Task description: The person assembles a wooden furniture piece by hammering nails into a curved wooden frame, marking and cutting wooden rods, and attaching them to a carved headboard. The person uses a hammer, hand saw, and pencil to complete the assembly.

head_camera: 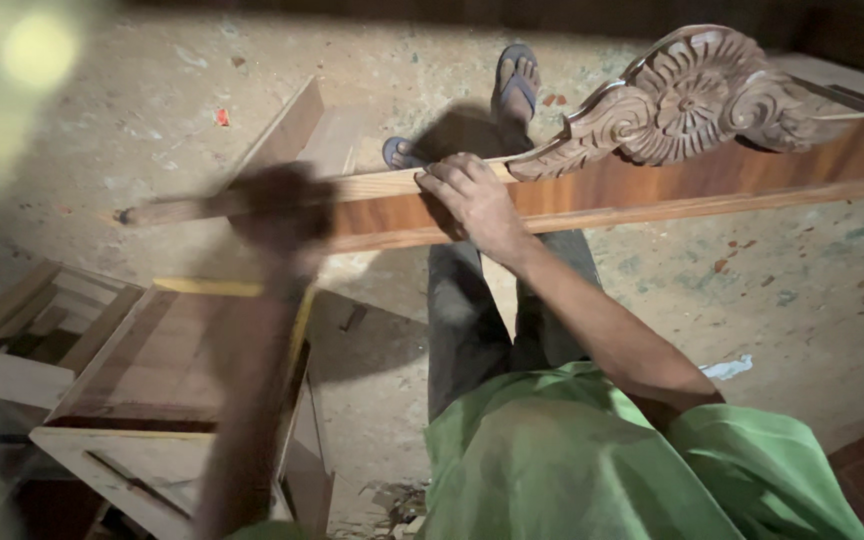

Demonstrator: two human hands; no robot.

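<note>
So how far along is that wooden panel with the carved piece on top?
The carved crest looks fully cut and sits on the wooden panel. In hand: the right hand steadies the panel's top edge while the blurred left hand moves along it. The crest looks paler and unfinished beside the panel.

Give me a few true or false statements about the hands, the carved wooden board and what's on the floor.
1. The right hand rests on the wooden board's top edge. True.
2. The left hand is sharp and still. False: it is motion-blurred.
3. The carved ornament sits on the board to the right of the right hand. True.
4. The feet are bare. False: they wear blue sandals.
5. Wooden frames lie lower left. True.
</note>
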